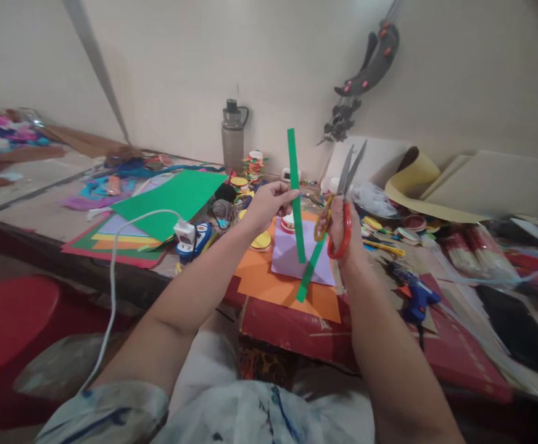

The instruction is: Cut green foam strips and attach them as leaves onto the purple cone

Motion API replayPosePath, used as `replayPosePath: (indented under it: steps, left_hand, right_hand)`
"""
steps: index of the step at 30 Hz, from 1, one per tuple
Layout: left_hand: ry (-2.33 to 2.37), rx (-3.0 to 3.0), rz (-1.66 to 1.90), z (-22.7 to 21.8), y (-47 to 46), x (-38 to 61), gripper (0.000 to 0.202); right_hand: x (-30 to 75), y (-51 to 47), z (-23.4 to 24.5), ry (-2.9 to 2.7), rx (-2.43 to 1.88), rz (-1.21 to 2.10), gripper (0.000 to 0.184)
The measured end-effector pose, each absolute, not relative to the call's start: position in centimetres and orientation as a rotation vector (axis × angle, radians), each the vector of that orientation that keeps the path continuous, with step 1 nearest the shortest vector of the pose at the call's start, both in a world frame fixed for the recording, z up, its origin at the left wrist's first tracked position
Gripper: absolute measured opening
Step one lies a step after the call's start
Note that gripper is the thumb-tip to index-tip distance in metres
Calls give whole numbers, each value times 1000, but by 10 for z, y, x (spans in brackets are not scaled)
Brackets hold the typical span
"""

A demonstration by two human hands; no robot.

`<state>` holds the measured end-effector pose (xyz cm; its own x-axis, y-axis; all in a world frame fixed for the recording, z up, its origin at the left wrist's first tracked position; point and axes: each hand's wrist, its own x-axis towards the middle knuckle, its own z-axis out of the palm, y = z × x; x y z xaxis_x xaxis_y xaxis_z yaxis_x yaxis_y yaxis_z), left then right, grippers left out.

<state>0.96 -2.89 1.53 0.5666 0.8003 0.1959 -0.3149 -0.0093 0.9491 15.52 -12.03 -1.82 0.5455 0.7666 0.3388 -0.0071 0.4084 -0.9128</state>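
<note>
Pale wall (pixel 167 80) backs a crowded counter (pixel 35 197). Left of my left grip (pixel 269 205), a white cord (pixel 113 271) arches over the edge, past a green sheet (pixel 171 200) to a white plug (pixel 186 232); if my elbow swung out, it could snag the cord and tug the plug along.

My left grip pinches a long green strip (pixel 297 219) near its middle, thumb against finger, both ends free. Thin paper held at one spot could sway or twist against a blade and give a crooked edge.

Below and between my grips lie a purple sheet (pixel 284 258) and an orange sheet (pixel 269 287). Over them slants a second green strip (pixel 312 270); whether my right grip (pixel 338 216) holds its upper end, I cannot tell. If loose, it could slide away.

My right grip is curled around the scissors (pixel 342 187), blades parted, points up; bringing both grips together carelessly could nick my fingertips.

Right of that forearm sits a blue glue gun (pixel 419 300), which a sideways bump could shove.
</note>
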Motion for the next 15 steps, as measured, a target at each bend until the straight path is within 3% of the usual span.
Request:
replayPosePath:
  steps: [9,15]
  left_hand:
    - [521,1138,1018,17,-21,8,31]
    - [514,1131,1046,18,-22,8,31]
  right_hand:
    - [129,-138,-13,-1195,-1261,609,67]
    - [138,-130,-26,-1154,-1165,726,44]
